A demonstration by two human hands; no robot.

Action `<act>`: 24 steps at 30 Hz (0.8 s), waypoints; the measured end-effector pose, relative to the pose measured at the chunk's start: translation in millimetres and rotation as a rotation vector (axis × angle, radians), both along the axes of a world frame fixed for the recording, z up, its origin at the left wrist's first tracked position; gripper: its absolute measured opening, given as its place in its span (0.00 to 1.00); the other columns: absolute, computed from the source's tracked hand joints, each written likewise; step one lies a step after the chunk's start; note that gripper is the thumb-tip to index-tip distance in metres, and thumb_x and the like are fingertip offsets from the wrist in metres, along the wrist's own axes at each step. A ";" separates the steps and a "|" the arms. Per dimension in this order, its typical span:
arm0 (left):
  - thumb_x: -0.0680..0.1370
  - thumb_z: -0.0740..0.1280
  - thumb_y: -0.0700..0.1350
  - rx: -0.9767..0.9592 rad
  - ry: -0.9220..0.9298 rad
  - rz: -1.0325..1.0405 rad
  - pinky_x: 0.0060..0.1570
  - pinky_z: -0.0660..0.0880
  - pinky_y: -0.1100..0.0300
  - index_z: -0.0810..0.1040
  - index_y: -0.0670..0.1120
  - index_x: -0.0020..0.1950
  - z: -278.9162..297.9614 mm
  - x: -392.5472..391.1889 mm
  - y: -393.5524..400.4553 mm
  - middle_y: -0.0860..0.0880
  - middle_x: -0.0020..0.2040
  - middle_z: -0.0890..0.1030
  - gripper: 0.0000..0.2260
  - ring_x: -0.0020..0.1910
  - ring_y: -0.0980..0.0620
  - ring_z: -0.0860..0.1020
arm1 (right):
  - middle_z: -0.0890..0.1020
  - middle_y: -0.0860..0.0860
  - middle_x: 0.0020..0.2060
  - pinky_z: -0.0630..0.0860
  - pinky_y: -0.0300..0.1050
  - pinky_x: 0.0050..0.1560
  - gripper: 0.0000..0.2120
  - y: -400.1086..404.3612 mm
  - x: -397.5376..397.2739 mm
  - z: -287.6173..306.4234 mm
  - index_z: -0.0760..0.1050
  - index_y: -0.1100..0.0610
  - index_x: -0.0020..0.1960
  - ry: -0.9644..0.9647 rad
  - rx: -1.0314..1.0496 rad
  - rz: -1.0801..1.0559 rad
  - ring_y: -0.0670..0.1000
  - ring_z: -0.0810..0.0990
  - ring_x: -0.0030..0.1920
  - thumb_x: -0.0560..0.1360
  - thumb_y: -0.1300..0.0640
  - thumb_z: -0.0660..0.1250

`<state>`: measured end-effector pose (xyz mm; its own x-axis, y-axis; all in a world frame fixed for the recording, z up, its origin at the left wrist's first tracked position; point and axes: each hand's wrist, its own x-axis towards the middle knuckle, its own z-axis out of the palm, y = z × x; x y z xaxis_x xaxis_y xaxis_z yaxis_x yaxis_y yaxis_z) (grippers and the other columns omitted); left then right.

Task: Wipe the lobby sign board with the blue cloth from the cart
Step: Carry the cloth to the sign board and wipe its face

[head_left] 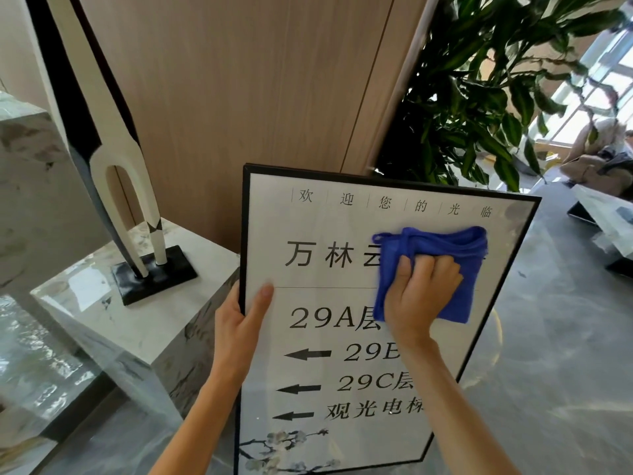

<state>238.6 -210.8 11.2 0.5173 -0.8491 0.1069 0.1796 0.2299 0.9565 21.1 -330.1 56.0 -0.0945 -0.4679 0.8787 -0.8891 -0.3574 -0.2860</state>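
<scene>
The sign board (308, 371) is a black-framed white panel with Chinese text, floor numbers and arrows, standing tilted in front of me. My left hand (239, 317) grips its left frame edge, thumb lying on the glass. My right hand (419, 293) presses the bunched blue cloth (455, 248) flat against the upper right part of the panel, covering some of the characters. The cart is out of view.
A black-and-white sculpture (113, 173) on a black base stands on a marble plinth (113, 323) to the left. Behind the board are a wood-panelled wall (246, 80) and a large leafy plant (486, 90). Grey marble floor (555, 354) lies to the right.
</scene>
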 end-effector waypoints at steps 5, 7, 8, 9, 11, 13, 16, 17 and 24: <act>0.74 0.71 0.64 -0.001 0.002 -0.011 0.42 0.83 0.61 0.81 0.56 0.60 -4.1 1.2 -1.6 0.51 0.55 0.87 0.19 0.50 0.50 0.87 | 0.74 0.54 0.36 0.64 0.47 0.41 0.15 16.2 51.4 10.2 0.65 0.55 0.43 0.058 -0.037 0.080 0.51 0.66 0.40 0.85 0.48 0.53; 0.74 0.71 0.64 -0.003 -0.001 -0.007 0.39 0.83 0.62 0.81 0.55 0.59 -3.9 0.7 -1.9 0.51 0.53 0.87 0.18 0.47 0.51 0.87 | 0.74 0.53 0.35 0.64 0.47 0.39 0.15 24.8 74.8 14.5 0.65 0.54 0.42 0.102 -0.050 0.148 0.50 0.66 0.38 0.84 0.48 0.55; 0.74 0.71 0.64 -0.004 -0.012 0.001 0.38 0.82 0.63 0.81 0.55 0.57 -3.0 0.7 -2.0 0.50 0.51 0.88 0.18 0.46 0.51 0.87 | 0.73 0.52 0.35 0.63 0.47 0.39 0.14 29.6 88.4 16.6 0.65 0.54 0.42 0.133 -0.055 0.190 0.50 0.65 0.38 0.84 0.48 0.56; 0.74 0.71 0.64 -0.003 -0.029 0.009 0.37 0.82 0.64 0.81 0.54 0.56 -1.9 0.9 -1.8 0.50 0.49 0.88 0.18 0.43 0.52 0.87 | 0.73 0.51 0.35 0.62 0.47 0.39 0.14 34.4 102.7 18.8 0.66 0.54 0.42 0.172 -0.064 0.222 0.50 0.65 0.38 0.84 0.49 0.57; 0.75 0.70 0.64 -0.018 -0.073 0.015 0.33 0.79 0.67 0.81 0.55 0.51 -0.3 1.6 -1.8 0.51 0.42 0.87 0.15 0.37 0.56 0.85 | 0.74 0.50 0.35 0.63 0.47 0.41 0.12 41.0 130.2 25.0 0.67 0.53 0.43 0.245 -0.088 0.237 0.50 0.66 0.38 0.83 0.49 0.59; 0.75 0.69 0.65 -0.031 -0.100 0.017 0.32 0.76 0.67 0.81 0.56 0.47 -0.1 2.0 -2.4 0.51 0.37 0.84 0.14 0.32 0.59 0.79 | 0.76 0.50 0.37 0.64 0.47 0.43 0.10 42.9 148.8 32.1 0.69 0.53 0.44 0.273 -0.112 0.211 0.51 0.67 0.40 0.82 0.50 0.61; 0.74 0.68 0.66 -0.013 -0.098 0.025 0.32 0.76 0.64 0.82 0.55 0.46 -0.9 2.5 -4.8 0.49 0.36 0.83 0.15 0.32 0.56 0.78 | 0.77 0.50 0.38 0.65 0.48 0.44 0.09 38.6 153.0 39.0 0.69 0.53 0.45 0.300 -0.154 0.191 0.51 0.68 0.41 0.82 0.50 0.62; 0.74 0.69 0.64 -0.007 -0.089 0.019 0.33 0.78 0.63 0.82 0.55 0.47 -0.6 2.3 -5.1 0.48 0.38 0.84 0.14 0.33 0.54 0.81 | 0.77 0.50 0.38 0.64 0.48 0.44 0.10 36.0 147.5 41.1 0.69 0.53 0.45 0.325 -0.163 0.184 0.51 0.68 0.41 0.82 0.49 0.61; 0.73 0.72 0.62 0.024 -0.002 -0.016 0.40 0.84 0.56 0.83 0.54 0.54 -0.7 1.2 -2.3 0.47 0.50 0.88 0.16 0.46 0.46 0.87 | 0.76 0.53 0.37 0.67 0.50 0.42 0.13 -6.8 44.9 57.6 0.67 0.53 0.43 0.178 -0.078 -0.013 0.54 0.72 0.39 0.84 0.50 0.55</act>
